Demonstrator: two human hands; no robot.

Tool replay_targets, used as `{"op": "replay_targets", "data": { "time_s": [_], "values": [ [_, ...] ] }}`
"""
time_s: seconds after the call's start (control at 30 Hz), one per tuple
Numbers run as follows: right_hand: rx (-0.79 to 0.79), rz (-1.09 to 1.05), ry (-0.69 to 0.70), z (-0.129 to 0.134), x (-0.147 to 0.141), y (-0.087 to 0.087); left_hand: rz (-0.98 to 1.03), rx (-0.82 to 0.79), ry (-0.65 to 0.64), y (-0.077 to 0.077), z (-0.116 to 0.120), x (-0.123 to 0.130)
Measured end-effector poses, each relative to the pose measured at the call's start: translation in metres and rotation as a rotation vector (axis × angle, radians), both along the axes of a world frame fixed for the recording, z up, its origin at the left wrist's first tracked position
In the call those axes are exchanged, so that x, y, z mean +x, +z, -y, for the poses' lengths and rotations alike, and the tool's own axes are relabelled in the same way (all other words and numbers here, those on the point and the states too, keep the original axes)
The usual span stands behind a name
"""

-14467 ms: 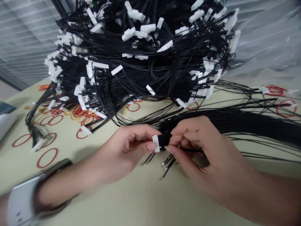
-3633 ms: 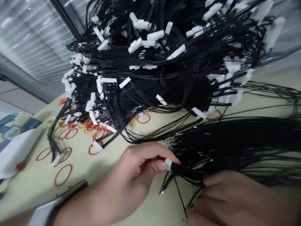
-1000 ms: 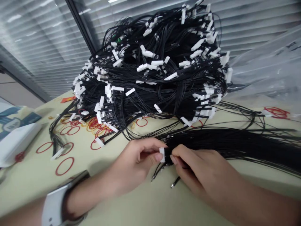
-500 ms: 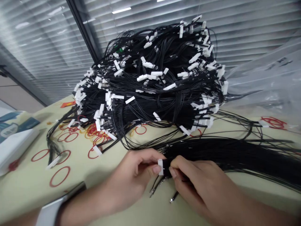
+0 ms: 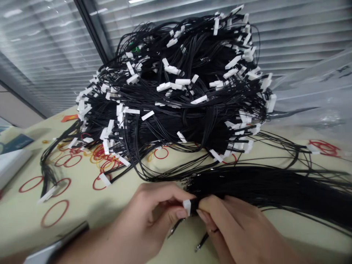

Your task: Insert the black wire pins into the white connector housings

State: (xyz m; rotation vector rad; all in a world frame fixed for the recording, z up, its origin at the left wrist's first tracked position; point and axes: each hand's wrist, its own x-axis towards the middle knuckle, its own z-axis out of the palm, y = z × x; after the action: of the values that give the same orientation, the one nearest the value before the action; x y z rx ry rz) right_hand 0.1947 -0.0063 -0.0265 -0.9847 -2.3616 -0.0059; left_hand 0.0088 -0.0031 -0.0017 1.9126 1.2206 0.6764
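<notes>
White plastic connector [image 5: 187,207] stands upright, clamped in left hand [image 5: 145,216]; black wire bundle [image 5: 261,187] runs rightward along pale bench [image 5: 22,231], right hand [image 5: 228,229] pinching its wires beside the connector.

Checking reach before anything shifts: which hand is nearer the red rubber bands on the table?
Left. The left hand, pinching a white connector, lies right of the bands; the right hand lies farther right, past the connector.

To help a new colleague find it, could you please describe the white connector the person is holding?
In front of the big heap of black wires, a long wire bundle runs right. At its near end, the left hand and right hand meet at one small white connector. Unlike those in the heap, it is held.
</notes>
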Motion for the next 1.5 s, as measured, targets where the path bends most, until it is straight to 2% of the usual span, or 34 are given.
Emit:
{"op": "replay_targets", "data": {
  "time_s": [0.1,0.23,0.37,0.47,0.6,0.7,0.8,0.9,1.0,1.07,1.13,1.2,1.27,1.3,1.33,1.4,1.5],
  "values": [
    [-0.043,0.064,-0.013,-0.001,-0.001,-0.001,-0.04,0.003,-0.016,-0.001,-0.001,0.0],
    [-0.086,0.121,0.056,-0.001,-0.001,-0.002,-0.119,0.14,-0.136,0.001,0.0,0.0],
    [-0.111,0.09,0.057,0.0,0.002,-0.002,-0.097,0.218,-0.17,0.0,0.002,0.0],
    [-0.11,0.022,0.057,-0.001,0.002,-0.005,-0.006,0.118,-0.112,-0.001,-0.002,0.0],
    [-0.076,-0.067,-0.077,-0.003,0.002,-0.01,0.121,0.028,0.052,-0.003,-0.015,-0.003],
    [-0.016,-0.128,-0.119,-0.006,0.002,-0.01,0.213,-0.043,0.069,-0.004,-0.022,-0.005],
    [0.094,-0.145,-0.065,-0.007,0.004,-0.006,0.245,-0.037,0.079,-0.004,-0.024,-0.006],
    [0.251,-0.062,-0.02,-0.001,0.005,0.0,0.241,-0.004,0.093,-0.003,-0.02,-0.006],
    [0.441,0.064,0.157,0.013,0.004,0.011,0.225,0.051,0.114,0.001,-0.015,-0.006],
    [0.461,0.127,0.282,0.021,0.005,0.022,0.217,0.088,0.126,0.005,-0.011,-0.007],
    [0.39,0.08,0.3,0.02,0.009,0.034,0.206,0.117,0.121,0.013,-0.008,-0.006],
    [0.306,-0.036,0.199,0.011,0.017,0.046,0.248,0.074,0.115,0.023,-0.004,-0.004],
    [0.183,-0.079,0.037,-0.005,0.025,0.058,0.37,-0.072,0.133,0.034,-0.001,0.001],
    [0.1,-0.059,0.004,-0.014,0.029,0.063,0.435,-0.156,0.162,0.041,0.0,0.004],
    [0.001,-0.039,0.021,-0.022,0.033,0.067,0.486,-0.205,0.166,0.047,0.001,0.007],
    [-0.203,-0.025,0.153,-0.034,0.039,0.073,0.52,-0.237,0.202,0.058,-0.002,0.013],
    [-0.315,-0.093,0.178,-0.045,0.048,0.078,0.481,-0.073,0.221,0.072,-0.014,0.026]
  ]
}}
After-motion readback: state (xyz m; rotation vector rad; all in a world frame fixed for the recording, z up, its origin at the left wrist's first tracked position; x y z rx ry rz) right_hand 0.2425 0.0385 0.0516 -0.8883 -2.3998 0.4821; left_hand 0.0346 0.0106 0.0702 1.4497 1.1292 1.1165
